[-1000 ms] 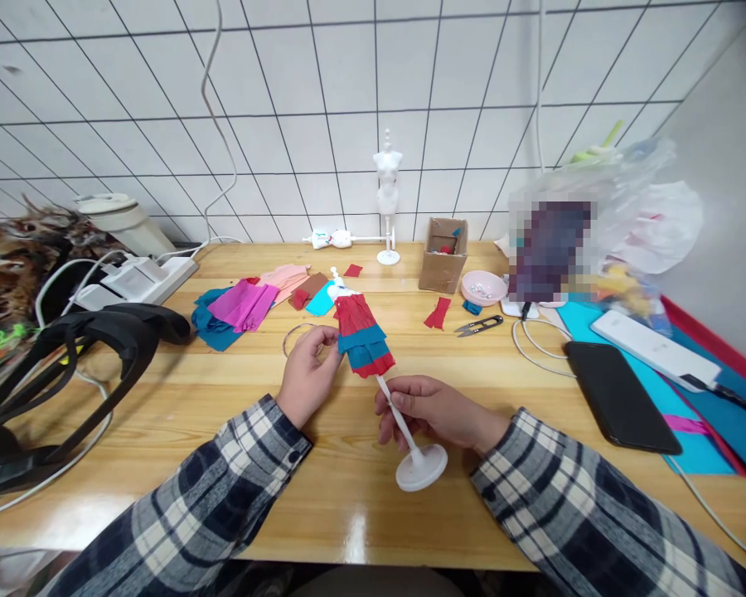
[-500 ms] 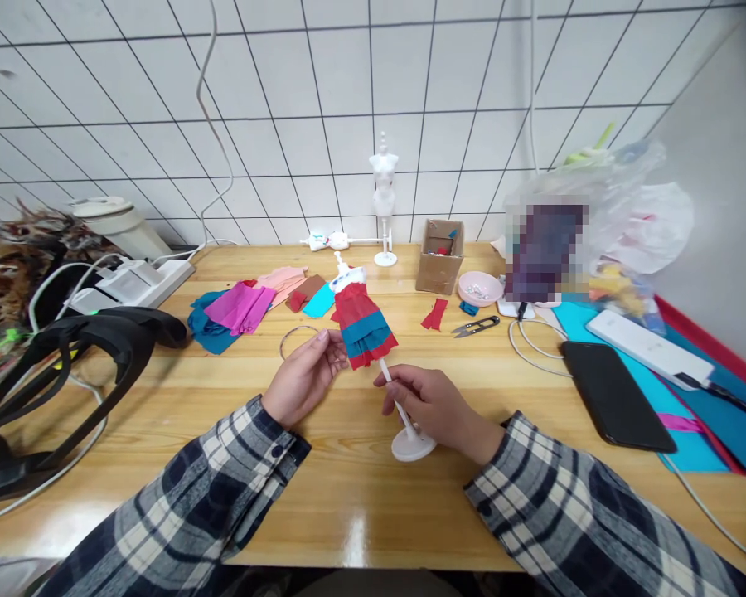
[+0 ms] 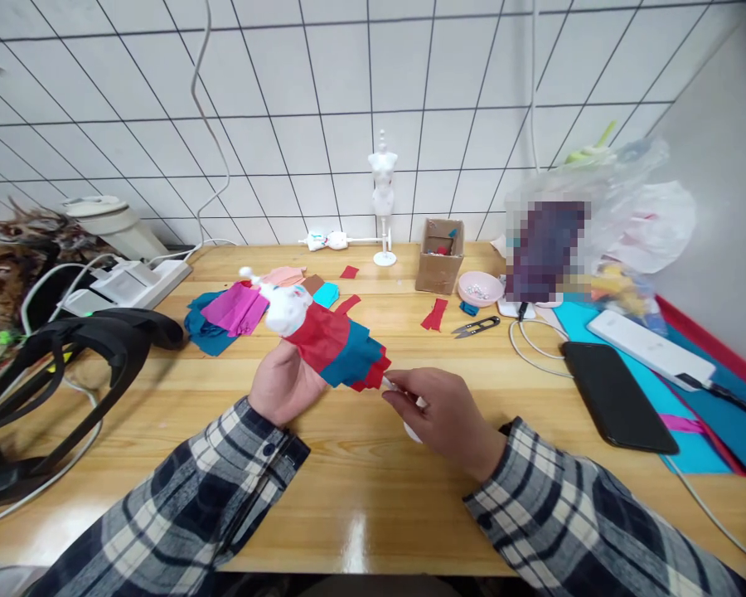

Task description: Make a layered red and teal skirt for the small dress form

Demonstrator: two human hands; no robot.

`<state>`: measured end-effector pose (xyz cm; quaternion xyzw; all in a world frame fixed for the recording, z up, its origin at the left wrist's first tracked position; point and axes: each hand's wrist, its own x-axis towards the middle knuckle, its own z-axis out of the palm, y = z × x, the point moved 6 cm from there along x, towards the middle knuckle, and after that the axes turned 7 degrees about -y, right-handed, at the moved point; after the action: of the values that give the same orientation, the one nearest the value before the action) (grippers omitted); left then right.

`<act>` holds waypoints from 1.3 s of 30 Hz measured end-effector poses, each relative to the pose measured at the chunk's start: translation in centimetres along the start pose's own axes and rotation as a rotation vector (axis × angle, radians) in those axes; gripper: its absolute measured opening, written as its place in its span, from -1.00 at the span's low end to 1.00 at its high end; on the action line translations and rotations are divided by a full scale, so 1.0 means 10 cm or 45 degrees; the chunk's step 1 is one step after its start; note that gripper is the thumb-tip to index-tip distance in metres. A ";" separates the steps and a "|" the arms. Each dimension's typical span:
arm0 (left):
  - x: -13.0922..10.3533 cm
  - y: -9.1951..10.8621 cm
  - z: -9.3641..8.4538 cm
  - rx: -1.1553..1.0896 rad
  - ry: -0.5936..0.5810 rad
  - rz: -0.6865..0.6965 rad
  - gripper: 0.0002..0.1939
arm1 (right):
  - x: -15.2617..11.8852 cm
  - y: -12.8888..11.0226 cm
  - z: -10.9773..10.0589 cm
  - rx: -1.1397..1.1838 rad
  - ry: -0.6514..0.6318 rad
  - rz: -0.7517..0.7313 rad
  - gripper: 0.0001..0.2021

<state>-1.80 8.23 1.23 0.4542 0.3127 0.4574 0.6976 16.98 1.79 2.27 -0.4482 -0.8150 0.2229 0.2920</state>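
Observation:
A small white mannequin (image 3: 286, 312) wears a dress of red and teal crepe paper (image 3: 341, 348). It is tilted low, its neck pointing to the upper left. My right hand (image 3: 441, 414) is closed around its thin white stand rod, and a bit of the round base shows below the fingers. Behind and beneath the dress lies my left hand (image 3: 289, 388), palm up and open; the dress hides most of its fingers, and I cannot tell how firmly it touches. A second mannequin (image 3: 383, 178) stands upright by the wall, and another white one (image 3: 326, 240) lies beside it.
Magenta paper (image 3: 236, 308) and other crepe pieces lie at left, near a black headset (image 3: 99, 365) and a power strip (image 3: 130, 286). Toward the right are a cardboard box (image 3: 440, 265), a pink bowl (image 3: 480, 288), thread snips (image 3: 477, 327) and a black phone (image 3: 618, 396).
The mannequin has tipped further left and come closer to me, its dress now over my left palm. My right hand has turned with the rod, and the base has lifted.

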 end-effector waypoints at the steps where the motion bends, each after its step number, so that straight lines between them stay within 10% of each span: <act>1: -0.01 0.02 0.01 0.051 0.004 0.039 -0.64 | 0.00 0.01 -0.04 -0.025 0.062 0.013 -0.74; 11: -0.14 0.01 0.22 0.208 -0.218 0.210 -0.03 | 0.01 0.06 -0.03 -0.204 -0.098 0.172 -0.76; 24: -0.15 0.08 0.16 0.052 -0.108 0.340 -0.52 | 0.00 0.01 0.01 -0.434 -0.094 0.084 -0.73; 31: -0.16 0.10 0.20 -0.030 -0.207 0.365 -0.40 | 0.00 -0.03 -0.01 -0.420 -0.041 0.006 -0.79; 39: -0.09 0.13 0.04 -0.049 0.022 0.479 -0.25 | 0.04 0.14 -0.15 -0.423 0.058 0.269 -0.81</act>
<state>-2.33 7.48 2.61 0.4873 0.2194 0.5897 0.6055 18.66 2.95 2.55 -0.5782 -0.7821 0.1046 0.2075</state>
